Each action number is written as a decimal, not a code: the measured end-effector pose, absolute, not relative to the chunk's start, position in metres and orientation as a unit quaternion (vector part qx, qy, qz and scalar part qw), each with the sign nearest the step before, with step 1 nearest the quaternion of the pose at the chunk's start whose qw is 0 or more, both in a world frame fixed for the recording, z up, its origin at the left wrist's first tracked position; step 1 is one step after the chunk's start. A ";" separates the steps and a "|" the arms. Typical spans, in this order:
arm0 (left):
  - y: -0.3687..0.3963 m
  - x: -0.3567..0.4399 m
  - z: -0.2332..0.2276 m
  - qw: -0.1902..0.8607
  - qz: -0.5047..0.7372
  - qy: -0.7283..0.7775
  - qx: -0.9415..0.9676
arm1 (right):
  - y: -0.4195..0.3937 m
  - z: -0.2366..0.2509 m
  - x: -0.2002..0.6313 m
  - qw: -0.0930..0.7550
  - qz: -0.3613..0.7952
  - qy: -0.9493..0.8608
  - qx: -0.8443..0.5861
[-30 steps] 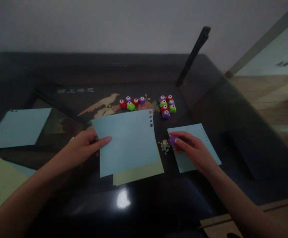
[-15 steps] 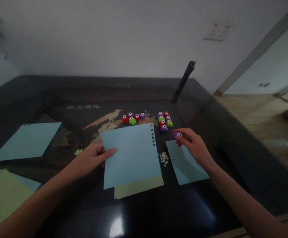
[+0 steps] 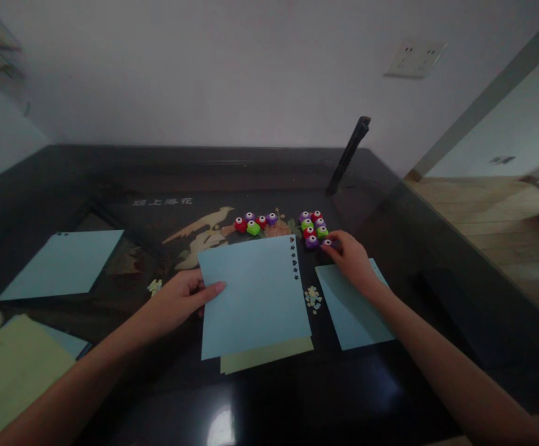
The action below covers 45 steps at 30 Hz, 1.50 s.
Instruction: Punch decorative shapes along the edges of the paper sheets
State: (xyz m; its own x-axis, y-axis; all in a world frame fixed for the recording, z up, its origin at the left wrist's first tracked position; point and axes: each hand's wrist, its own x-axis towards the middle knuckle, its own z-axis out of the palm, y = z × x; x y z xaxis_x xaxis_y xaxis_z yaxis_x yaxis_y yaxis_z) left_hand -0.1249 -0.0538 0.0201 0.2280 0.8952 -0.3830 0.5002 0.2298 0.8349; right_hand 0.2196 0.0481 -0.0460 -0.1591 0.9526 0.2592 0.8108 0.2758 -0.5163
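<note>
**Sheets in front, punches behind**

On the desk (image 3: 269, 402), the middle sheet (image 3: 255, 294) lies on another sheet (image 3: 269, 354) that juts out at its near edge. Left hand (image 3: 176, 305) rests on its left edge. Right of it lie scraps (image 3: 313, 297), then a smaller sheet (image 3: 355, 310). Behind are two punch clusters (image 3: 256, 223) (image 3: 313, 226); right hand (image 3: 350, 257) touches a punch (image 3: 328, 243) beside the right one. More sheets (image 3: 62, 263) lie far left.

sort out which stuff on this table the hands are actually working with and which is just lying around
In hand:
- left hand holds the blue sheet, punched down its right edge
- right hand sets a purple punch by the punch cluster

Lying about:
- second punch row
- blue sheet far left
- green paper
- paper scraps
- black stick
</note>
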 end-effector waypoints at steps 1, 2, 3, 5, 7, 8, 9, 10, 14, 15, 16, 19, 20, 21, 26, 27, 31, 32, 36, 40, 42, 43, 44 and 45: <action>-0.054 -0.125 0.020 0.514 0.192 0.593 0.589 | 0.048 -0.046 0.220 0.273 0.128 -0.748 -0.591; -0.054 -0.125 0.020 0.515 0.190 0.594 0.588 | 0.048 -0.046 0.221 0.272 0.127 -0.746 -0.594; -0.054 -0.125 0.021 0.517 0.189 0.594 0.587 | 0.047 -0.045 0.222 0.271 0.127 -0.746 -0.595; -0.054 -0.124 0.021 0.523 0.190 0.591 0.584 | 0.045 -0.044 0.225 0.267 0.130 -0.748 -0.593; -0.053 -0.124 0.021 0.526 0.193 0.588 0.583 | 0.044 -0.043 0.227 0.266 0.133 -0.752 -0.588; -0.053 -0.125 0.021 0.526 0.194 0.588 0.583 | 0.044 -0.043 0.228 0.266 0.133 -0.754 -0.586; -0.053 -0.125 0.020 0.527 0.193 0.587 0.583 | 0.044 -0.042 0.228 0.266 0.133 -0.755 -0.584; -0.053 -0.125 0.019 0.529 0.192 0.587 0.583 | 0.045 -0.042 0.228 0.267 0.133 -0.756 -0.583; -0.055 -0.126 0.013 0.539 0.191 0.580 0.580 | 0.048 -0.043 0.226 0.271 0.128 -0.754 -0.584; -0.055 -0.126 0.012 0.541 0.190 0.578 0.581 | 0.049 -0.043 0.225 0.272 0.126 -0.754 -0.585; -0.056 -0.126 0.011 0.543 0.189 0.576 0.581 | 0.049 -0.043 0.225 0.271 0.124 -0.754 -0.586; -0.056 -0.126 0.009 0.545 0.188 0.574 0.582 | 0.050 -0.042 0.224 0.265 0.119 -0.757 -0.585; -0.056 -0.126 0.009 0.546 0.187 0.573 0.581 | 0.050 -0.042 0.223 0.262 0.117 -0.759 -0.585; -0.056 -0.126 0.009 0.548 0.187 0.573 0.581 | 0.050 -0.042 0.223 0.260 0.115 -0.760 -0.584; -0.056 -0.122 0.012 0.555 0.182 0.575 0.573 | 0.052 -0.045 0.220 0.258 0.096 -0.761 -0.587; -0.056 -0.122 0.012 0.555 0.183 0.575 0.573 | 0.053 -0.045 0.220 0.257 0.091 -0.761 -0.589; -0.057 -0.122 0.011 0.548 0.187 0.580 0.574 | 0.049 -0.036 0.216 0.255 0.074 -0.762 -0.590; -0.057 -0.123 0.010 0.544 0.190 0.581 0.575 | 0.046 -0.030 0.214 0.258 0.073 -0.762 -0.589; -0.057 -0.124 0.006 0.528 0.203 0.585 0.581 | 0.026 0.001 0.196 0.295 0.191 -0.749 -0.562; -0.058 -0.121 0.005 0.529 0.220 0.579 0.581 | 0.002 0.020 0.174 0.238 0.466 -0.717 -0.460; -0.059 -0.118 0.008 0.532 0.226 0.572 0.582 | -0.007 0.020 0.166 0.228 0.540 -0.683 -0.436; -0.059 -0.117 0.009 0.535 0.230 0.568 0.582 | -0.010 0.019 0.164 0.227 0.571 -0.661 -0.429; -0.060 -0.115 0.010 0.538 0.235 0.564 0.581 | -0.012 0.017 0.162 0.226 0.601 -0.638 -0.424; -0.060 -0.114 0.011 0.541 0.241 0.560 0.579 | -0.014 0.014 0.161 0.223 0.630 -0.615 -0.419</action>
